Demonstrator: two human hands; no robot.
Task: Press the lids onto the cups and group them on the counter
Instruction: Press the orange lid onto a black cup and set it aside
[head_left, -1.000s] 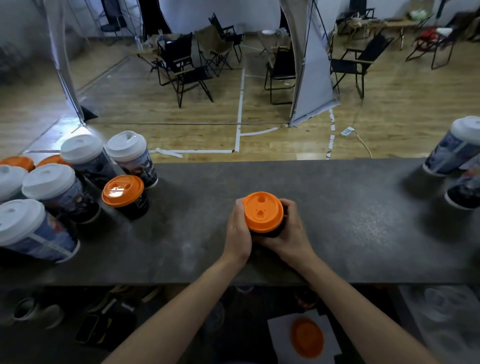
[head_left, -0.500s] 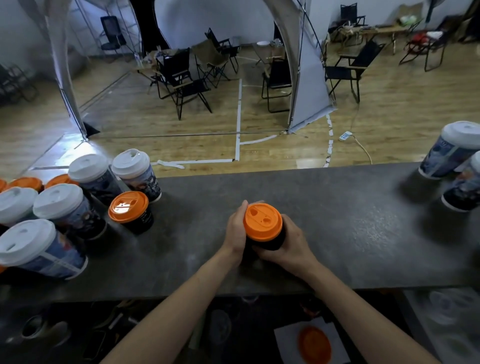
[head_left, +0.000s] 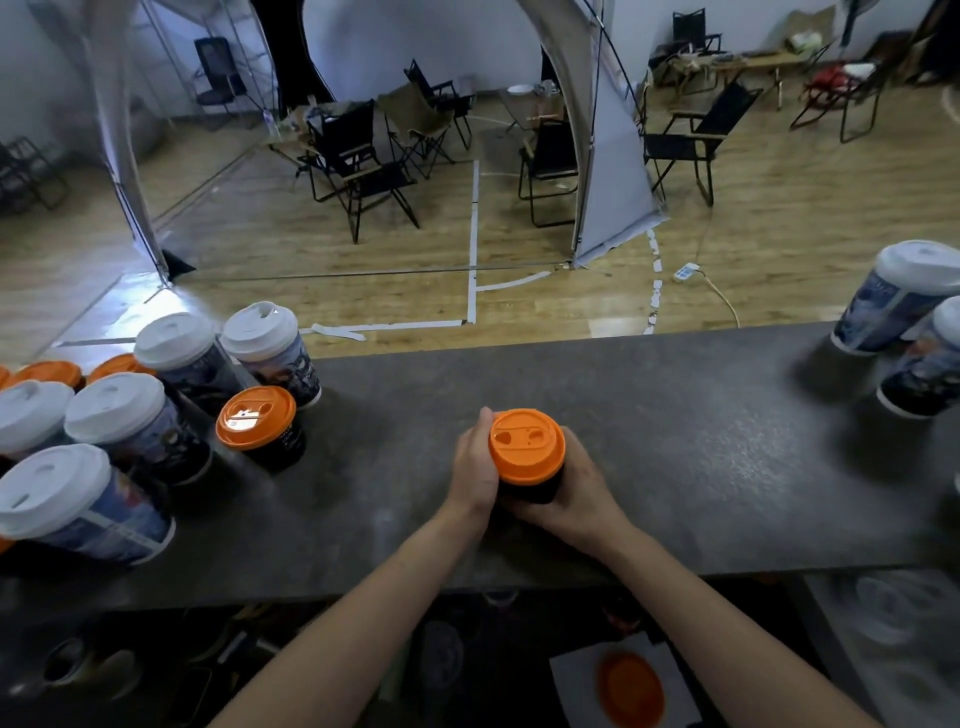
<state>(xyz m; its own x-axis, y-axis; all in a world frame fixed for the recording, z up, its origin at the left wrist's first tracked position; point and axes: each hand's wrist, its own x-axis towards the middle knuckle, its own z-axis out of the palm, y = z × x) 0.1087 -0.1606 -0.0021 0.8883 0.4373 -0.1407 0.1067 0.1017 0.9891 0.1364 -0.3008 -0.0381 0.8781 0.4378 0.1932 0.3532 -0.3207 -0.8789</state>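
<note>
While it stands midway along the dark grey counter (head_left: 675, 441), the short black paper cup (head_left: 535, 488) with a round orange plastic lid (head_left: 526, 444) is gripped by the left hand (head_left: 472, 465) and the right hand (head_left: 579, 493); print on the white-lidded cups (head_left: 280, 364) is unreadable.

Bare left grip (head_left: 474, 465), bare right grip (head_left: 584, 496), unsleeved forearms (head_left: 363, 613)

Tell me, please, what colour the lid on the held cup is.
The lid on the black cup is orange; the head view shows it.
</note>
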